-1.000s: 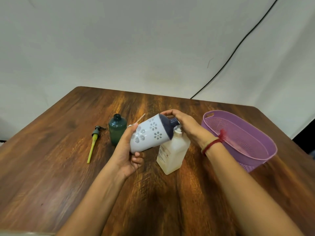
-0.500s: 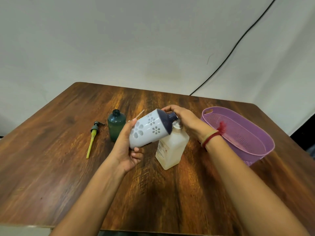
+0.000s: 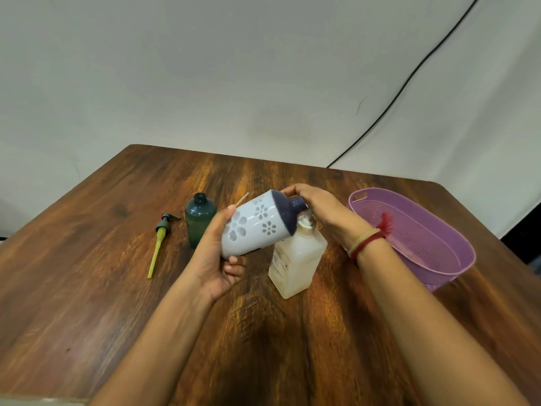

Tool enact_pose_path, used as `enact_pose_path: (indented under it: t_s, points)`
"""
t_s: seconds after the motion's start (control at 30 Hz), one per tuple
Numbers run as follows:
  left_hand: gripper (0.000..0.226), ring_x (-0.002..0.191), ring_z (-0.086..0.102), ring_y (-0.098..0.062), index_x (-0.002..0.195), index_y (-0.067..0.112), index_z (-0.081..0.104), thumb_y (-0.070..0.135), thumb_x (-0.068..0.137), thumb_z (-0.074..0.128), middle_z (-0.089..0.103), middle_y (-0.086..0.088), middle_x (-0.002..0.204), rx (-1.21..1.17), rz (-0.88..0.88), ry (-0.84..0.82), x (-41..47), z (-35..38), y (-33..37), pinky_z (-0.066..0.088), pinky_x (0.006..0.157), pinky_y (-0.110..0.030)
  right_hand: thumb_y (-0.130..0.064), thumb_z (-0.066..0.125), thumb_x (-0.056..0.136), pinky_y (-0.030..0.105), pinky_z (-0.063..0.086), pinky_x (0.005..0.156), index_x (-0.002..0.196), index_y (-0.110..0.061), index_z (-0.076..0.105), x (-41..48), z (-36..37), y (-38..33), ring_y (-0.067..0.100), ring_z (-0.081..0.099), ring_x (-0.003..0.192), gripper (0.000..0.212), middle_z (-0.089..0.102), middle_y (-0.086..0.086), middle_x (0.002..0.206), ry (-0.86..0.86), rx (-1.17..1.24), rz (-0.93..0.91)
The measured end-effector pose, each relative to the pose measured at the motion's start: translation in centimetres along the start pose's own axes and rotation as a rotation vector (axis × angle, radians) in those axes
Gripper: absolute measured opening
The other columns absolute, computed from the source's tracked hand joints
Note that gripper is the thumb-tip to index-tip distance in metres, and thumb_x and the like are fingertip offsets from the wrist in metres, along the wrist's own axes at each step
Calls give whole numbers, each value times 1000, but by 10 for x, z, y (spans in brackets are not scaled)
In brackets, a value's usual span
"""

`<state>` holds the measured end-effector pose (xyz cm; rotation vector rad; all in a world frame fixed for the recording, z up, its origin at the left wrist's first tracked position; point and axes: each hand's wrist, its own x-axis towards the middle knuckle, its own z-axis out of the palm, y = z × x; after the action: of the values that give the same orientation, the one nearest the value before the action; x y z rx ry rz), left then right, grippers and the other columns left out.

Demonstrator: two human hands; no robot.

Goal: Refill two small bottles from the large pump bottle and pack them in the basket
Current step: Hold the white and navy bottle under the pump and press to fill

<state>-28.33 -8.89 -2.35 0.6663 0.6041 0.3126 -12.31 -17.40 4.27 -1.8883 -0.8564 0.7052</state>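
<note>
Little has moved since 1 s ago: both grips keep the same hold, the large bottle stays tipped, and only the camera view has shifted a bit. Head-cam view looking down at a dark wooden worktop (image 3: 87,288) in front of a white backdrop (image 3: 234,83). The left grip (image 3: 216,253) clasps the base end of the large bottle (image 3: 254,227), thumb along its side, fingers underneath. That bottle is white w/ flower cut-outs and a dark blue shoulder and neck. It is lifted off the worktop and tilted neck-down toward the right. The right grip (image 3: 319,212) is curled over the dark neck, right where it meets the mouth of the clear small bottle (image 3: 295,265). That small bottle stands on the worktop at centre, holds pale yellowish liquid and has a label on its side. A red thread band (image 3: 369,241) circles the right wrist. To the left, near the left grip, the green small bottle (image 3: 200,219) stands upright, cap off. Further left a pump head (image 3: 159,238) w/ a yellow-green tube lies flat. At far right the purple basket (image 3: 424,238) sits on the worktop, apart from both small bottles. A black cable (image 3: 404,86) runs diagonally down the backdrop.
</note>
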Motion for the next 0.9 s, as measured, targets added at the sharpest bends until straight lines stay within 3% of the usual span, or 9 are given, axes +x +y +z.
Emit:
enact_pose_path:
  t_s: [0.17, 0.43, 0.67, 0.9]
  points:
    - [38, 31, 36, -4, 85, 17, 61, 53, 76, 65, 60, -5, 73, -7, -45, 9, 4, -3, -6, 29, 29, -9, -11, 36, 97, 19, 46, 66, 89, -16, 62, 2, 4, 13, 11, 55, 81, 28, 60, -1, 91, 3, 129, -27]
    - [38, 31, 36, -3, 85, 17, 61, 53, 74, 65, 59, -5, 75, -30, -31, -7, 3, -2, -1, 29, 29, -9, -10, 32, 98, 19, 42, 63, 109, -4, 62, 5, 1, 1, 11, 52, 83, 32, 56, -1, 92, 2, 34, -3]
    - [36, 30, 36, -3, 82, 19, 60, 54, 77, 63, 60, -3, 72, -44, -93, 19, 4, -5, -12, 28, 30, -8, -9, 32, 96, 19, 45, 65, 88, -18, 62, 6, 7, 17, 13, 55, 86, 32, 60, 2, 99, 31, 102, -22]
    - [36, 29, 36, -3, 79, 18, 60, 53, 77, 63, 59, -3, 71, -35, -58, -2, 1, 0, -3, 28, 30, -7, -9, 32, 96, 27, 48, 79, 103, -18, 62, 7, 2, 14, 21, 55, 100, 33, 58, 7, 116, 10, 121, -54]
